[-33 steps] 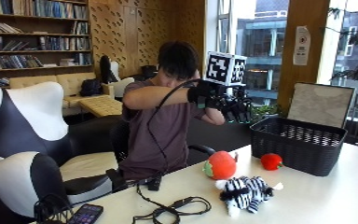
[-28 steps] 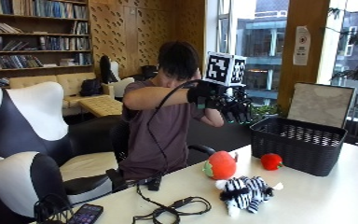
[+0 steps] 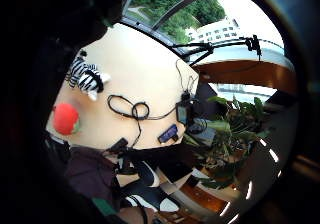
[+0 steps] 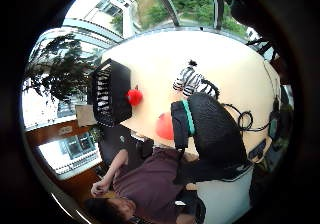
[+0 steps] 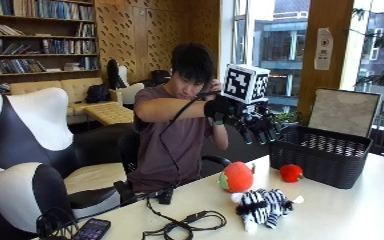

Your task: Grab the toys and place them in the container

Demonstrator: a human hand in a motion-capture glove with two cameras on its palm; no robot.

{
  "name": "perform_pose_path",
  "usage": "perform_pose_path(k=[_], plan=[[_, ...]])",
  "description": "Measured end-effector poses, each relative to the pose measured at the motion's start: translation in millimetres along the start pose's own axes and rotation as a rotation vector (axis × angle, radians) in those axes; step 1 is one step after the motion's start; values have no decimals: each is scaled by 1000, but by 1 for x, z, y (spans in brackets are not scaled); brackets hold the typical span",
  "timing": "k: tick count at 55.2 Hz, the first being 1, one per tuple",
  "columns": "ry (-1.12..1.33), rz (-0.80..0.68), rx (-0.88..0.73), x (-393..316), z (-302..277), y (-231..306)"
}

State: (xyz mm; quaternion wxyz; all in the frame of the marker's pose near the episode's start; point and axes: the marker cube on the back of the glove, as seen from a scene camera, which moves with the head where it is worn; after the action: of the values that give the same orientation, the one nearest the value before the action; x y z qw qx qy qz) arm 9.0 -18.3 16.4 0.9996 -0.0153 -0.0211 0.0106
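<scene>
In the outside view my gloved right hand [image 5: 253, 123] hangs high above the table with its fingers pointing down, relaxed and holding nothing. Below it on the white table [image 5: 352, 210] lie a large red stuffed toy [image 5: 237, 177], a small red toy [image 5: 290, 173] and a striped zebra plush [image 5: 264, 205]. The small red toy touches the front wall of the black mesh basket [image 5: 322, 154]. The thumb side palm view shows the basket [image 4: 110, 91], the small red toy [image 4: 133, 97], the large red toy [image 4: 164, 126] and the zebra [image 4: 188, 80]. The zebra [image 3: 87, 76] and large red toy [image 3: 65, 118] also show on the table in the other palm view.
A coiled black cable [image 5: 185, 224] and a phone [image 5: 90, 229] lie on the table's near left part. A square board [image 5: 344, 112] leans behind the basket. The person sits in a chair at the table's far edge, and black-and-white chairs [image 5: 25, 165] stand to the left.
</scene>
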Motion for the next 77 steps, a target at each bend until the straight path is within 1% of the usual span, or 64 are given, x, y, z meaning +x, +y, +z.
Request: perform_pose_path(k=[4, 11, 18, 24, 26, 29, 32, 39, 49, 55, 59, 63, 70, 72, 75, 77], plan=[[-34, 7, -26, 0, 13, -11], [-104, 69, -143, -4, 59, -43], [-79, 109, -280, -19, 140, -70], [-56, 68, -366, -31, 203, -78], [-63, 59, -368, -33, 217, -81], [-62, 75, -325, -36, 227, -84], [-48, 104, -286, -38, 229, -88], [-37, 125, -282, -40, 228, -94], [-100, 112, -184, -40, 234, -98], [-133, 86, -175, -47, 225, -97], [-140, 68, -187, -62, 199, -93], [-107, 47, -148, -81, 158, -90], [-4, -16, -24, -122, 61, -81], [24, -79, 10, -140, 32, -76], [84, -256, 49, -165, -2, -65], [97, -290, 69, -182, -20, -62]])
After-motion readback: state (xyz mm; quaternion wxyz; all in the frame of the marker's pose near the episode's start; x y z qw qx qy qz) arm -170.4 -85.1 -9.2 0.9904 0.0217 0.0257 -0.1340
